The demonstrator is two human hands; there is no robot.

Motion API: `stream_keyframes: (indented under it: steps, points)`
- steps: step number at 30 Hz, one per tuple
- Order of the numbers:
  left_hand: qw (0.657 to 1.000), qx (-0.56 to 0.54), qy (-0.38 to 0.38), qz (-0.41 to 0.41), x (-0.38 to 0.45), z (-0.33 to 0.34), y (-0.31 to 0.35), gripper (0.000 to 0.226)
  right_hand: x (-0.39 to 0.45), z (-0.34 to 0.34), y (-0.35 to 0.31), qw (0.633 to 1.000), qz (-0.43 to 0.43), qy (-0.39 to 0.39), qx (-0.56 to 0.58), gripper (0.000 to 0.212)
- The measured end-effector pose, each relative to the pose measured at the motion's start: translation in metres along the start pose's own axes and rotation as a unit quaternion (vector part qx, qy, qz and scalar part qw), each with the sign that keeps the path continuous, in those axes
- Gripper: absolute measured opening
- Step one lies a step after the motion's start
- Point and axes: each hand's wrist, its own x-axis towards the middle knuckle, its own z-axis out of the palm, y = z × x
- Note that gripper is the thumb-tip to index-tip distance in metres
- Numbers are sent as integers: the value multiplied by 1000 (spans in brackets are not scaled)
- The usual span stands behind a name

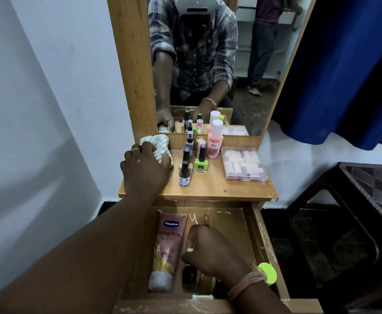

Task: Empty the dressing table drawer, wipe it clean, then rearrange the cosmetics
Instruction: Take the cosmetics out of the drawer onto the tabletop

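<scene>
a wooden desk (219, 189) with a mirror (208, 64) stands against a pale wall, a blue curtain (344, 75) to its right. on the top stand small bottles (186, 171), a green nail polish (200, 162), a pink bottle (215, 141) and a clear box (243, 164). the drawer (260, 241) below is pulled open and still holds a vaseline tube (166, 250) lying along its left side, a green lid (267, 273) at the right and dark items under the wrist, too hidden to name. the step looks like emptying, not yet finished. the right hand (210, 252) is down in the drawer with fingers curled; whether they grip something cannot be told. the left hand (145, 171) reaches forward over the top, fingers clamped on a striped cloth (157, 143). next, the remaining items likely need lifting out before wiping.
</scene>
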Motion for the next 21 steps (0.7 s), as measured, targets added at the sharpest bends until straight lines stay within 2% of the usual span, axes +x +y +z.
stream_keyframes:
  steps: [3,5,7,9,10,12,16,21]
  points:
    - [1000,0,-5,-6,-1,0,1,49,-8,-15,6,990,4,20,142,11]
    - [1000,-2,-5,-6,0,-1,1,48,-15,-34,6,963,-37,83,254,10]
    - [1000,-7,-5,-8,1,-1,1,47,-20,-57,-1,932,-91,220,275,13]
    - [1000,-11,-7,-9,1,-2,1,48,-14,-79,-13,900,-112,368,208,19]
    - [1000,-12,-8,-9,1,-2,1,48,-6,-87,-18,888,-122,402,186,20]
    - [1000,-14,-7,-7,0,-2,0,49,12,-95,-28,888,-144,410,150,19]
    - [1000,-13,-9,-12,1,-2,1,49,44,-92,-29,911,-161,377,51,15]
    - [1000,-5,-9,-12,1,-3,2,48,59,-82,-25,912,-159,377,28,16]
